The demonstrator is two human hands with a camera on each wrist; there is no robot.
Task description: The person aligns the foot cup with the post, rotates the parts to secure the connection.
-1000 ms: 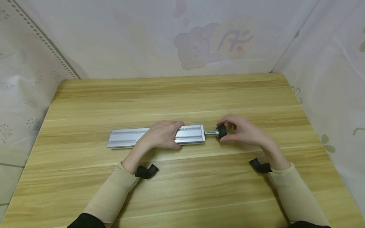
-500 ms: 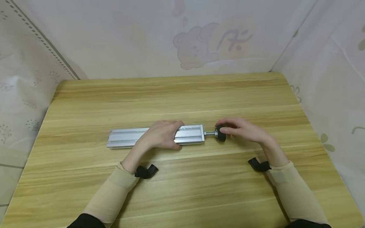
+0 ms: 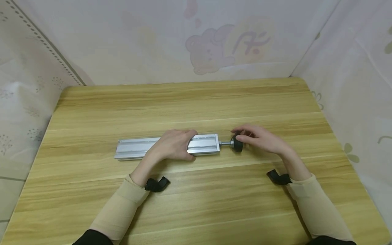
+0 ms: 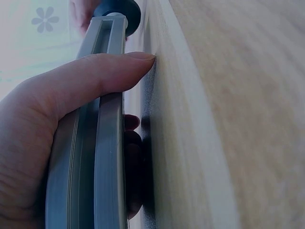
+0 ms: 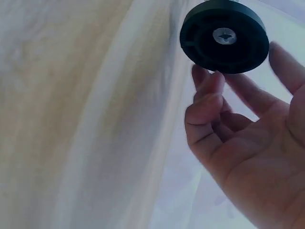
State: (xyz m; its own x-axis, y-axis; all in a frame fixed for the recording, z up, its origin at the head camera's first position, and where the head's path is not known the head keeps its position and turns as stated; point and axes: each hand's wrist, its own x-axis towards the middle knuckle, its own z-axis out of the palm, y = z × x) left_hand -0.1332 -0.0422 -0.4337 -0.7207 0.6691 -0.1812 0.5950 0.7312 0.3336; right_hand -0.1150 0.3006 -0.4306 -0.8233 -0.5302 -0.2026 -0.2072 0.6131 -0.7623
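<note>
A silver slotted aluminium profile [image 3: 202, 144] lies lengthwise across the wooden table. My left hand [image 3: 174, 144] grips it from above, with the thumb [image 4: 109, 74] along the near side and the other fingers over the far side, partly hidden. From the profile's right end plate sticks a threaded rod [image 3: 226, 143] with nuts, carrying a black levelling foot [image 3: 237, 144]. Around the foot's rim are the thumb and fingers of my right hand [image 3: 263, 139]. The right wrist view shows the underside of the foot, with a cross-slotted screw [image 5: 224, 36] at its centre.
The wooden table [image 3: 196, 200] has rounded back corners. Pale printed cloth [image 3: 137, 44] hangs behind it and at both sides. A black wrist piece [image 3: 157, 184] sticks out from the left sleeve, another [image 3: 278, 177] from the right one.
My right thumb has moved from the near edge of the foot up across its top, and the fingers have shifted slightly. My left hand and the profile hold practically still.
</note>
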